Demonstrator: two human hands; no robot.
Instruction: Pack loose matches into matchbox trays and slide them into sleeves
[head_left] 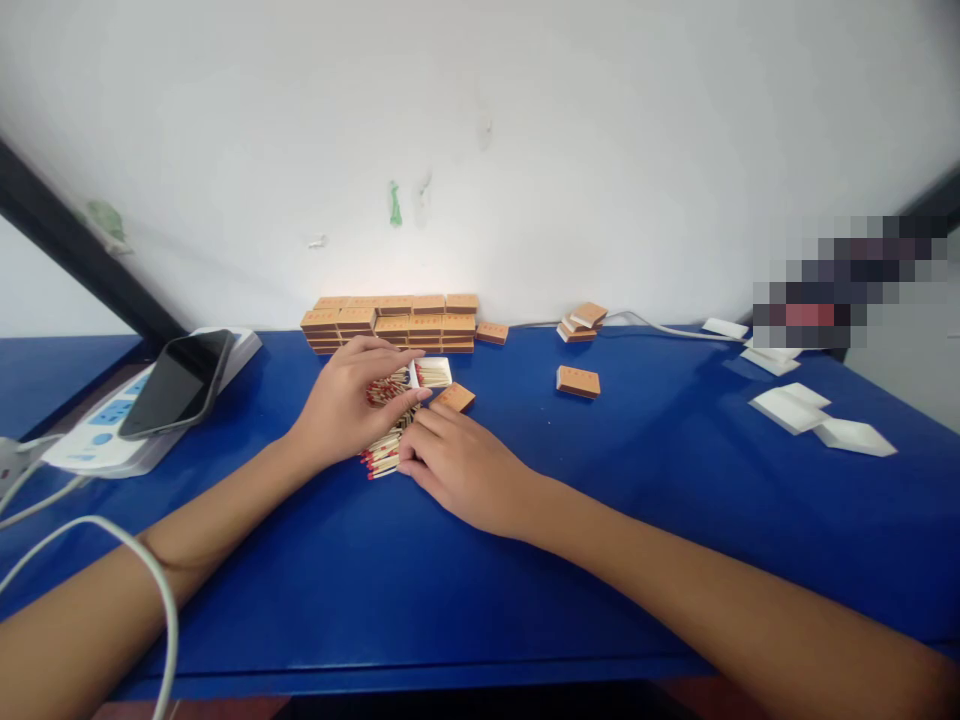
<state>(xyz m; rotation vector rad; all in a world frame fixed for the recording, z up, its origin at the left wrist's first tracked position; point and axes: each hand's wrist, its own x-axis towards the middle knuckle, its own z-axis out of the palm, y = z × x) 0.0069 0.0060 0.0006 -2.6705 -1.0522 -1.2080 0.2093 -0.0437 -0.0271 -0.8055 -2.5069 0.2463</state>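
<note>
A loose heap of red-tipped matches (384,452) lies on the blue table between my two hands. My left hand (349,395) reaches over the heap with thumb and fingers apart; its index fingertip is at the edge of a white matchbox tray (433,373) with some matches in it. From the right, my right hand (465,465) bends its fingers closed at the heap's side, on matches partly hidden by the fingers. An orange matchbox cover (456,398) lies just beyond my right hand, partly covered by it.
Stacked matchboxes (390,325) line the wall, with a single matchbox (492,333) beside them. Another matchbox (578,382) and a small pile (583,322) lie right. White trays (791,408) are far right. A phone (180,380) rests on a power strip (135,455); a white cable (169,610) crosses my left forearm.
</note>
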